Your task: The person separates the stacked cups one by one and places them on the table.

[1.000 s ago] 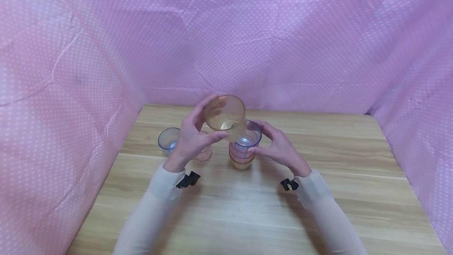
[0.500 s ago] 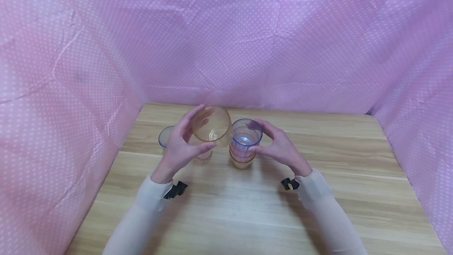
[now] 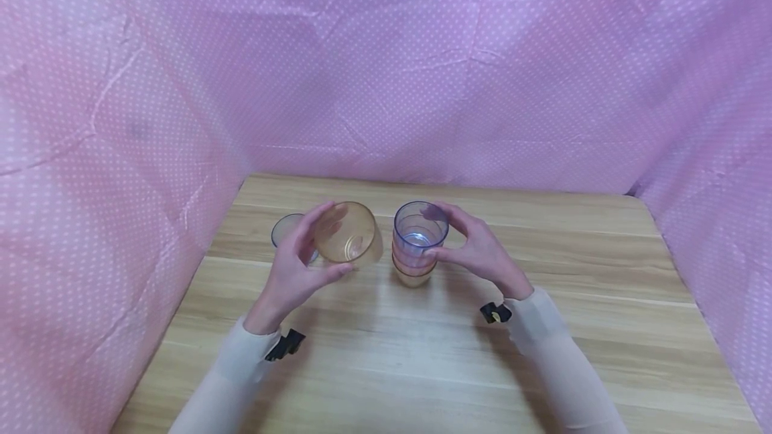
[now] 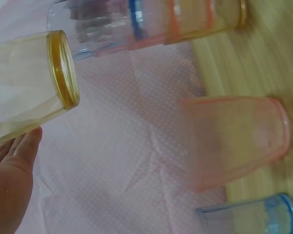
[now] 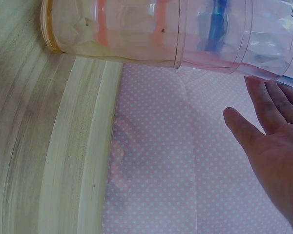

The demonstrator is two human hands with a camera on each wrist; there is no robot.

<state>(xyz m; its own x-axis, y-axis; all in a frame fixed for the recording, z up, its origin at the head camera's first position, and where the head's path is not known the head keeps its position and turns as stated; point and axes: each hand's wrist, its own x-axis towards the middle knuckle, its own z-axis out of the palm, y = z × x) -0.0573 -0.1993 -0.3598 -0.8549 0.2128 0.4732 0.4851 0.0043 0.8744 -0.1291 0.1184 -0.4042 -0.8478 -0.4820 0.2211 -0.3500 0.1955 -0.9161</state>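
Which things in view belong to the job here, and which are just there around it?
Part of the job:
yellow cup, in the left hand
cup stack, held by the right hand
probably the pink cup and blue cup, outside the stack

Just around it:
wooden table
pink dotted cloth
black piece at each wrist
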